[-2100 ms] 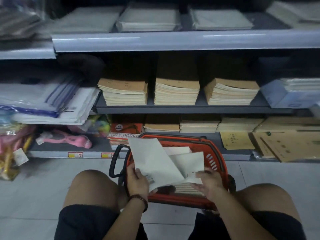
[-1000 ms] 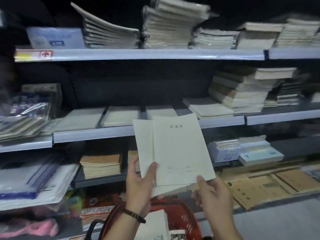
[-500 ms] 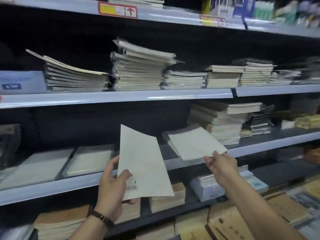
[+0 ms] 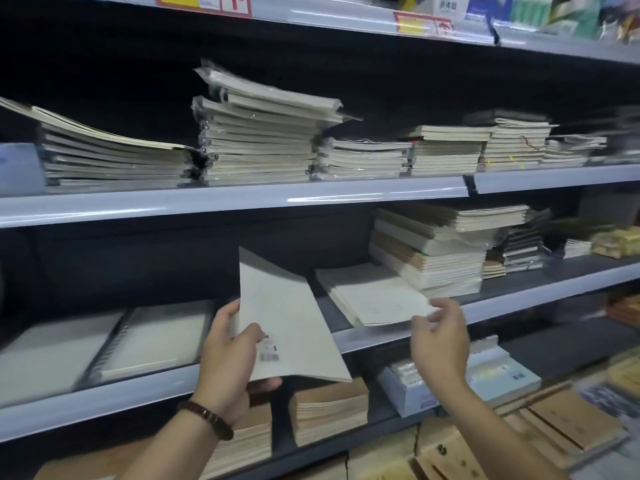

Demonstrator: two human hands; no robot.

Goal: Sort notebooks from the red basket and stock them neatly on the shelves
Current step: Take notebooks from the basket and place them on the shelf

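The left hand (image 4: 235, 355) gripped a pale notebook (image 4: 291, 327) tilted before the middle shelf (image 4: 519, 299), while the right hand (image 4: 440, 337), fingers loosely apart, touched the shelved notebook pile (image 4: 374, 296), which overhung the lip and could slide off if nudged

The notebook (image 4: 291, 317) looks matt paper, the shelf edge (image 4: 242, 199) glossy, the stack (image 4: 263, 140) plastic-wrapped.

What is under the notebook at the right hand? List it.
The notebook at the right hand lies on a thin pile of like notebooks, whose edges show along its left side, on the grey shelf. Their covers are hidden.
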